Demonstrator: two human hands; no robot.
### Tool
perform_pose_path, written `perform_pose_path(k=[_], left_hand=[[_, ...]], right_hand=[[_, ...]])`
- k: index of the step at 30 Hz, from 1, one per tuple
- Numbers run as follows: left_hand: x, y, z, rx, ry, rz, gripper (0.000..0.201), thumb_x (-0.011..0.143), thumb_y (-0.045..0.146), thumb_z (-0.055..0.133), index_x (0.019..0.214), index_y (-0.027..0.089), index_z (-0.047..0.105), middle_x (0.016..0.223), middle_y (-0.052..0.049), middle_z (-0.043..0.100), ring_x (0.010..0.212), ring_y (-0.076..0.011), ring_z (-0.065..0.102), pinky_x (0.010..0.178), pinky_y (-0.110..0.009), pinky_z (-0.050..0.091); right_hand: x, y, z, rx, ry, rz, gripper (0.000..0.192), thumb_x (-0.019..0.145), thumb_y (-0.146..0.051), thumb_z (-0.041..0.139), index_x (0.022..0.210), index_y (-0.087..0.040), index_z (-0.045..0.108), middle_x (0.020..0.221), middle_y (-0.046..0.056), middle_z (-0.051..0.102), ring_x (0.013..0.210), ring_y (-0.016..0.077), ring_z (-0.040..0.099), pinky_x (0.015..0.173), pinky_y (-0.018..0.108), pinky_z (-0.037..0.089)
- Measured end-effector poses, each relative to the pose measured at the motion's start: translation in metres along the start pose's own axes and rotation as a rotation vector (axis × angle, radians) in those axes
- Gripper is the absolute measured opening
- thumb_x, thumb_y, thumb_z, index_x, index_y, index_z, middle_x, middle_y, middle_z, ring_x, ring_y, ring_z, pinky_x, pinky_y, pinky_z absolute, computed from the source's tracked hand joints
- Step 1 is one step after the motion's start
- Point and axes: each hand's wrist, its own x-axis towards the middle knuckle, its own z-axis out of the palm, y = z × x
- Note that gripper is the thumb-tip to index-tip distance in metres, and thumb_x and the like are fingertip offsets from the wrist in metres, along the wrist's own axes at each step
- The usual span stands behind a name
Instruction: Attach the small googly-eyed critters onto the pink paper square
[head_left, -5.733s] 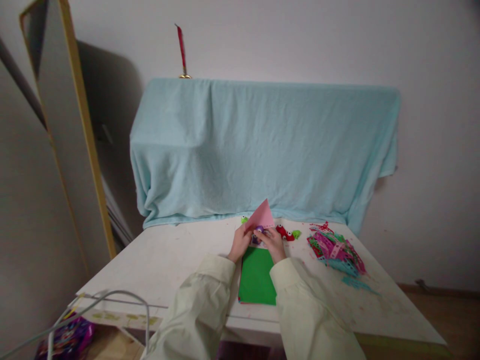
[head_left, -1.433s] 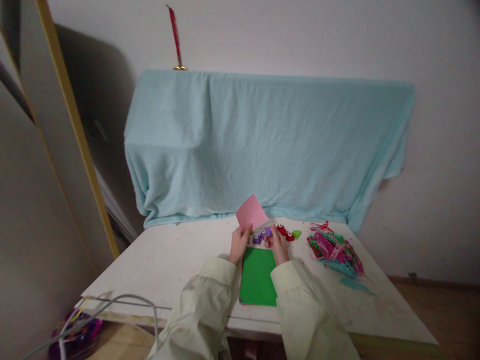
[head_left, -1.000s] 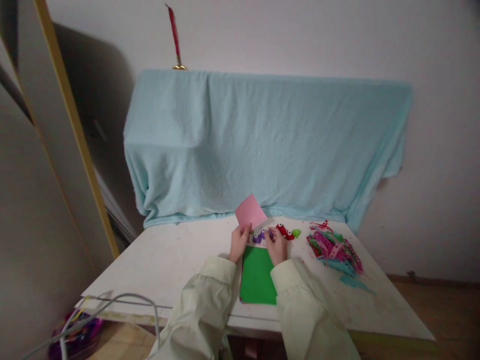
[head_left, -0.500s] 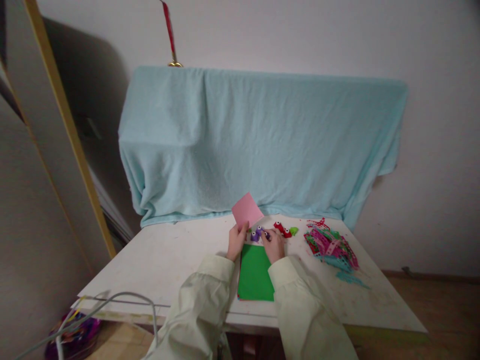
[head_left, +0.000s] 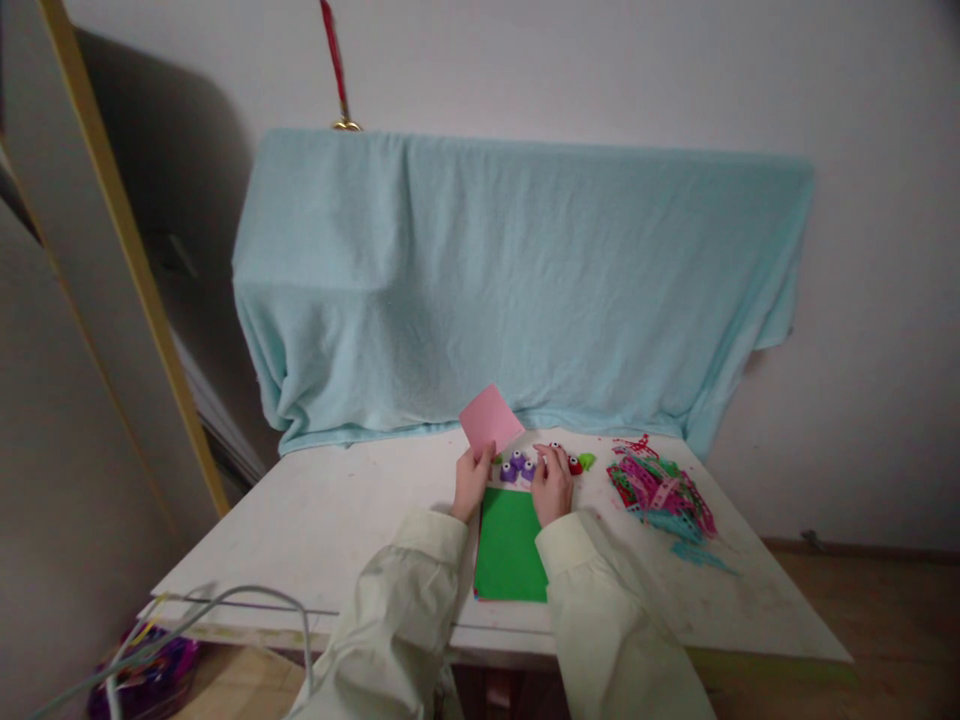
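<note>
My left hand (head_left: 472,480) is closed on a square sheet of pink paper (head_left: 491,415), gripping its lower corner and holding it up above the table. My right hand (head_left: 553,484) has its fingers stretched out, with nothing visible in them. It hovers beside several small purple figures with white eyes (head_left: 517,462) and partly hides red figures with eyes (head_left: 575,465) behind it. Between my forearms lies a stack of coloured sheets with a green sheet (head_left: 511,548) on top. A small bright green piece (head_left: 586,461) sits right of the red figures.
On the right of the white table (head_left: 360,530) is a heap of pink, red, green and teal perforated strips (head_left: 664,495). A light blue cloth (head_left: 525,290) hangs behind. Grey cables (head_left: 262,593) loop over the front left edge.
My right hand has drawn back from the purple figures, slightly right, and its fingers have opened out. The purple figures now show more fully. The pink paper has barely shifted.
</note>
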Motion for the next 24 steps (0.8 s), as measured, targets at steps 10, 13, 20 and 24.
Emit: perform_pose_path(k=[10,13,20,24], left_hand=[[0.001,-0.006,-0.001,0.022,-0.009,0.025,0.050,0.083,0.058,0.045,0.058,0.016,0.055,0.044,0.001,0.050,0.045,-0.0126,0.047,0.050,-0.022,0.034],[0.002,-0.006,-0.001,0.018,-0.007,0.015,0.050,0.082,0.058,0.046,0.058,0.016,0.056,0.044,0.001,0.050,0.046,-0.0126,0.048,0.050,-0.022,0.034],[0.002,-0.005,-0.001,0.006,-0.010,0.024,0.050,0.082,0.058,0.047,0.058,0.015,0.056,0.045,0.001,0.050,0.046,-0.0124,0.048,0.050,-0.022,0.034],[0.002,-0.004,0.000,0.004,0.006,0.034,0.050,0.082,0.057,0.047,0.058,0.015,0.055,0.044,0.001,0.049,0.046,-0.0123,0.047,0.049,-0.022,0.034]], right_hand=[[0.004,0.000,-0.005,-0.052,0.133,0.014,0.036,0.079,-0.009,0.038,0.108,-0.018,0.058,0.107,0.012,0.053,0.105,0.0238,0.049,0.093,0.040,0.038],[0.009,0.007,-0.013,-0.045,0.225,0.037,0.038,0.077,-0.008,0.039,0.109,-0.017,0.057,0.110,0.014,0.053,0.107,0.0251,0.048,0.093,0.042,0.037],[0.014,0.037,-0.027,0.004,0.443,0.167,0.040,0.070,-0.007,0.037,0.105,-0.014,0.055,0.103,0.014,0.054,0.099,0.0246,0.051,0.086,0.040,0.039],[0.011,0.045,-0.024,0.048,0.446,0.185,0.043,0.061,-0.004,0.036,0.098,-0.016,0.053,0.097,0.009,0.053,0.093,0.0213,0.051,0.081,0.036,0.041]])
